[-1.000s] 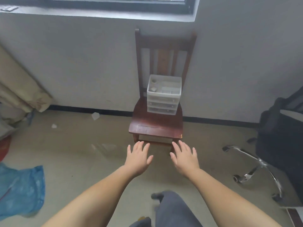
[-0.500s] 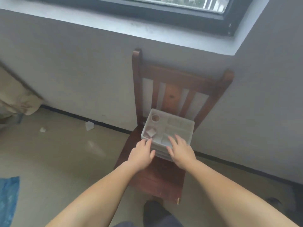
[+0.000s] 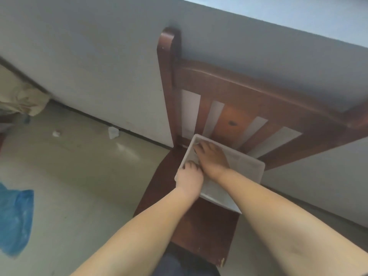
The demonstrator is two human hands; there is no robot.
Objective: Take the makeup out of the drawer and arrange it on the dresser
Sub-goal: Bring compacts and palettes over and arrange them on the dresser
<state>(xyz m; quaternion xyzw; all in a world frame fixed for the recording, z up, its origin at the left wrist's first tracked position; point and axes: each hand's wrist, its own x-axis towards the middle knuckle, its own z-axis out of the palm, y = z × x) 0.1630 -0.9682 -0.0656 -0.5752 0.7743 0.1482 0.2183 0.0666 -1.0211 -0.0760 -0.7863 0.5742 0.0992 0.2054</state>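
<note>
One organizer: white plastic drawer box (image 3: 253, 168) on dark wooden chair seat (image 3: 201, 226), 12 o'clock of person.
Left hand (image 3: 190, 177): fingers curled over its near-left rim.
Right hand (image 3: 213, 159): inside top tray, fingers bent down; grasp unclear.
Floor, 9 o'clock: blue plastic bag (image 3: 15, 218).

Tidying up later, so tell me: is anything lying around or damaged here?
Yes. Paper scraps lie on the floor by the wall, a blue bag is crumpled at left, and the chair seat's front corner is chipped.
</note>
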